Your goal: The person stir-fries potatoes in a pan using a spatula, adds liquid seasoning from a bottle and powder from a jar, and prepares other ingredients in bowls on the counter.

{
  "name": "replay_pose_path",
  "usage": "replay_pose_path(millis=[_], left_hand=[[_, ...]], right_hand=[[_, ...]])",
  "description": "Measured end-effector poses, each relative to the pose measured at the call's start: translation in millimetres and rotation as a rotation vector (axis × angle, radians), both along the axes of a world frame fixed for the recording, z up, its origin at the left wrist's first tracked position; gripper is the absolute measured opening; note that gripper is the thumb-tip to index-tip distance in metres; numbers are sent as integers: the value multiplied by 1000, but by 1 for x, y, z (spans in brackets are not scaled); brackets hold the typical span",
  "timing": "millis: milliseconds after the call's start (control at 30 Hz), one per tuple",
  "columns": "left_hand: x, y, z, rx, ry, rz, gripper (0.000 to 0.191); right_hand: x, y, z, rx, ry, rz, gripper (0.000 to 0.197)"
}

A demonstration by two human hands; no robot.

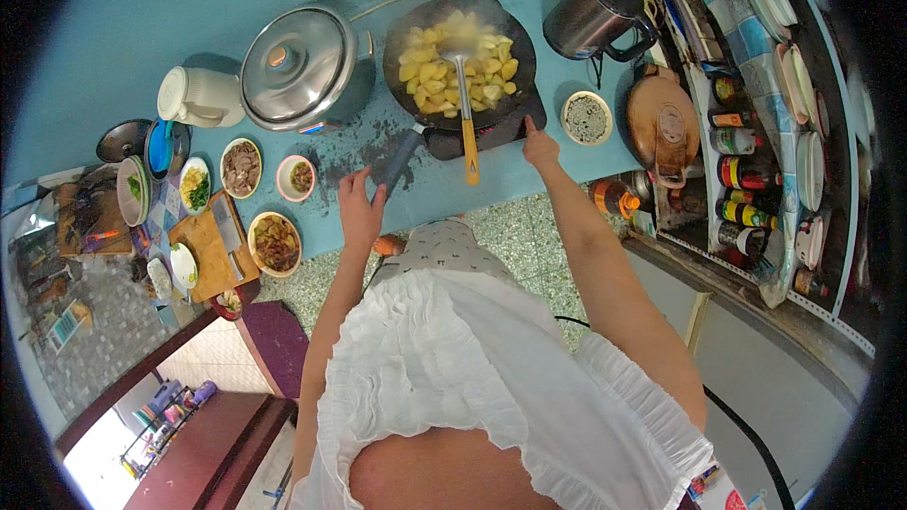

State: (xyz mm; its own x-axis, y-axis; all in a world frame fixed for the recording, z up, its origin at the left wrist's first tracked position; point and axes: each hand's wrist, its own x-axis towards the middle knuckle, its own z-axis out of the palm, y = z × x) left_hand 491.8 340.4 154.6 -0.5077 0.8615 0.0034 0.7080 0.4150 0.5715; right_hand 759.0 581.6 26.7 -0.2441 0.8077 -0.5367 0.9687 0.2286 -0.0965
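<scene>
My left hand (360,209) is beside the dark handle (399,164) of a wok, fingers apart and holding nothing. A black wok (392,85) sits on a black induction cooker (453,146) at the top centre. Steaming chunks of what look like potato (429,74) fill it. A metal spatula with a yellow handle (470,152) rests in the wok, its handle pointing towards me. My right hand (542,147) reaches to the cooker's front right corner. Its index finger is extended onto the control panel, the other fingers are curled, and it holds nothing.
To the left stand a lidded steel pot (297,71), a white jug (198,95), bowls of meat (241,166) and of brown food (275,244), and a cleaver (227,227) on a cutting board (202,241). Right are an electric kettle (592,14), a small bowl (587,118) and bottle shelves (737,173).
</scene>
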Motion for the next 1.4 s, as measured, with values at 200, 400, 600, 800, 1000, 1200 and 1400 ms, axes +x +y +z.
replay_pose_path(millis=[200, 400, 600, 800, 1000, 1200, 1400], left_hand=[[3, 6, 1, 25, 6, -13, 41], [9, 9, -3, 54, 26, -12, 40], [14, 10, -9, 106, -1, -24, 39], [16, 6, -5, 80, -108, 87, 38], [6, -11, -7, 120, -137, 147, 38], [-24, -40, -14, 185, -160, 217, 36], [-75, -88, -29, 126, -275, 311, 37]], right_hand=[[13, -1, -11, 181, 48, 18, 70], [9, -7, 8, 69, 47, -43, 69], [11, -17, 9, 130, 117, -15, 60], [-13, -38, 86, 452, 447, -13, 20], [-73, -63, 176, 447, 719, 50, 32], [-131, -105, 185, 350, 920, 197, 33], [-190, -178, 188, 235, 829, 346, 31]])
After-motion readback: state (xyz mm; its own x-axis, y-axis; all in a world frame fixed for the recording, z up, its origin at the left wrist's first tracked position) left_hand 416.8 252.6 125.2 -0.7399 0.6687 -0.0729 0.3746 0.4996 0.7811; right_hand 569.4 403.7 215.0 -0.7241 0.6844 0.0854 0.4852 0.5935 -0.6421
